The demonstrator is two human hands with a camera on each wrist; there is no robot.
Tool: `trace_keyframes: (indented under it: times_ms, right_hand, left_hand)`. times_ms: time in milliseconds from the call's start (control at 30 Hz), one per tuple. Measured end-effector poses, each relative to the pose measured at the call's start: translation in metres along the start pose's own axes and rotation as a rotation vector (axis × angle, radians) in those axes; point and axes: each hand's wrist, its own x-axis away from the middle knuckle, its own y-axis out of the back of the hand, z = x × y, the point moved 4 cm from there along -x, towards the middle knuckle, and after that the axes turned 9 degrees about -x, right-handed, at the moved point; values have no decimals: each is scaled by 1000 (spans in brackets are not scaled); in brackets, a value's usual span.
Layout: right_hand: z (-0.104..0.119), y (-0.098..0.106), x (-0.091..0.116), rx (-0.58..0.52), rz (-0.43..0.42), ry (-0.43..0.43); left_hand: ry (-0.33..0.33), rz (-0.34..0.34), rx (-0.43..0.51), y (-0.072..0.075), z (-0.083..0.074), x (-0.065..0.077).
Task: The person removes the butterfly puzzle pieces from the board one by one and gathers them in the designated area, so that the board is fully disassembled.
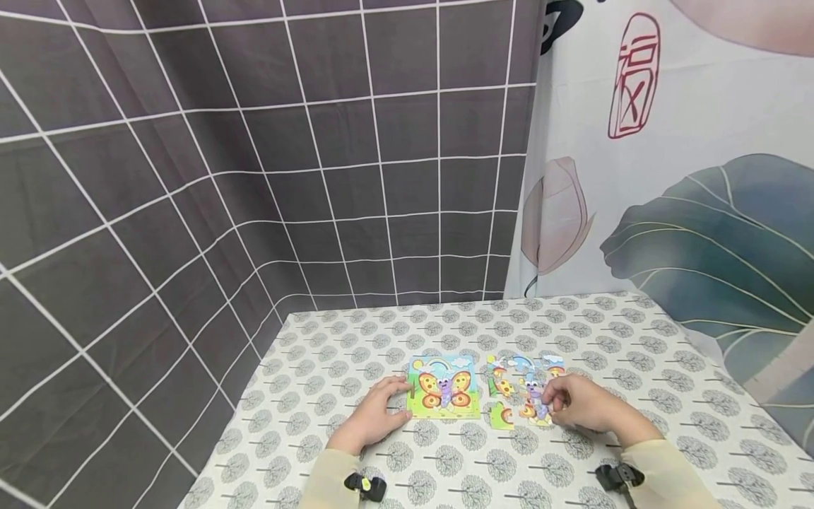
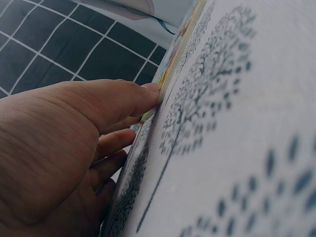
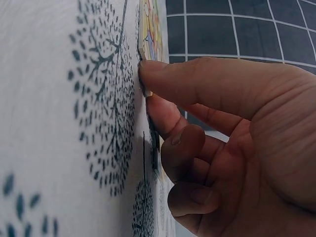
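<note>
In the head view a square butterfly picture board (image 1: 455, 404) lies flat on the patterned cloth. My left hand (image 1: 373, 416) rests at its left side, thumb and fingertips right at the edge; the left wrist view shows the fingers (image 2: 114, 143) loosely extended. To the right of the board lie several jigsaw puzzle pieces (image 1: 502, 416) with parts of the same butterfly scene. My right hand (image 1: 588, 404) is at the right side of this group and pinches a puzzle piece between thumb (image 3: 155, 74) and index finger. Its other fingers are curled in, and they partly hide the pieces.
A white tablecloth (image 1: 356, 332) printed with grey trees covers the table. Behind and to the left hangs a dark gridded curtain (image 1: 407, 191). At the right stands a pale curtain (image 1: 591, 212) with leaf and flower prints. Both wrists wear black straps with small cameras.
</note>
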Motion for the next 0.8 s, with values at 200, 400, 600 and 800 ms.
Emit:
trace_keyframes:
  times_ms: [200,400,600,800]
  right_hand:
    - [-1,0,0,20,-5,-2]
    - [0,3,1,13,-14,-18]
    - [2,6,1,25,-57,-32]
    - [6,6,-4,35,-73,-18]
  left_hand:
    - [-8,-3,-1,0,0,1]
    - [-7,-3,4,0,0,0]
    - [-2,-2,3,-1,1,0]
    - [17,2,-8,-2,4,-2]
